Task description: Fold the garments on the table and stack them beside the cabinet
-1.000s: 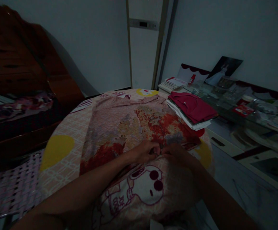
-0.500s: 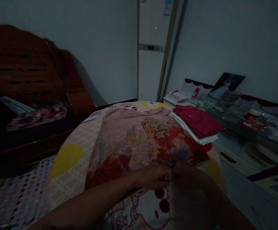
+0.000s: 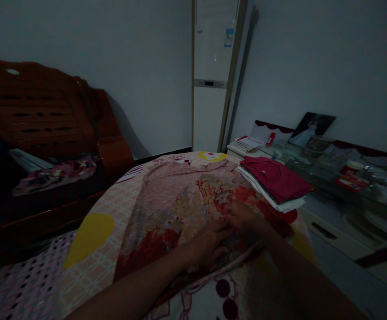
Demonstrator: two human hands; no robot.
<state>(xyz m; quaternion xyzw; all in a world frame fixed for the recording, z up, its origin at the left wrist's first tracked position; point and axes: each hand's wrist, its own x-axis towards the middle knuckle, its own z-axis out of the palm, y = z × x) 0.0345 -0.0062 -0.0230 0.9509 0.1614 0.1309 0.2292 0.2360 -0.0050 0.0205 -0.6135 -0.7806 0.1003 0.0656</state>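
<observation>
A pink shirt (image 3: 160,195) with a red, tan and grey print is spread over a round table covered with a patterned cloth (image 3: 100,262). Flat on its lower middle lies my left hand (image 3: 208,243), fingers stretched and apart. My right hand (image 3: 241,216) rests on the red print just beyond it, its fingers extended and slightly bent, the fingertips near those of the left. The shirt's near edge runs below both hands, and my forearms hide parts of it. To the right, a stack of folded clothes (image 3: 276,180), dark pink on top, touches the shirt's side.
A wooden sofa (image 3: 46,106) with clothing on its seat is at the left. A glass-topped cabinet (image 3: 296,166) with papers, a photo and packets stands to the right. Behind the table is a tall white air conditioner (image 3: 209,115). A woven pink seat (image 3: 29,275) fills the lower left.
Both hands have moved from the shirt's near edge onto its print, the right one farther forward. Their closed fingers have spread out. The near edge now lies lower on the table; the view has tilted up slightly.
</observation>
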